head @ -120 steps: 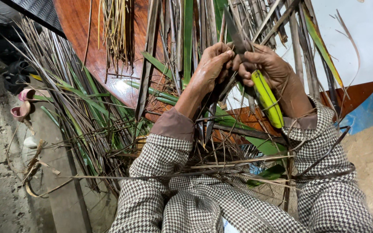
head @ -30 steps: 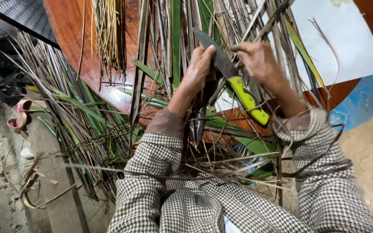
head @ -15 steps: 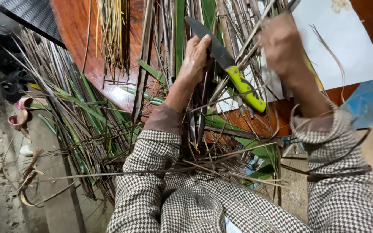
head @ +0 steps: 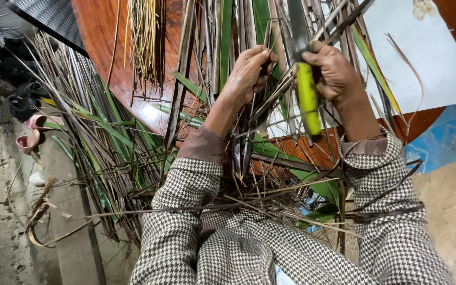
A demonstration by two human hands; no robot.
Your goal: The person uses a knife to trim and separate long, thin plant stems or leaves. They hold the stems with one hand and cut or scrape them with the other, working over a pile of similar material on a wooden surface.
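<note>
Head view: right hand (head: pixel 339 74) wrapped tight around yellow-green knife handle (head: pixel 308 100), grey blade (head: pixel 297 24) pointing away toward top edge. Left hand (head: pixel 249 71) curled shut, pinching a dark strip (head: pixel 270 100) out of the leaf bundle (head: pixel 228 31) spread across the round wooden table (head: pixel 106 58). Blade just beside left fingertips (head: pixel 264 57): likely to nick them on a slip. Springy strips crossing both wrists, apt to snag the stroke.

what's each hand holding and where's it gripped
Right hand grips the yellow-green-handled knife at the handle's top; left hand pinches a dry leaf strip midway.
</note>
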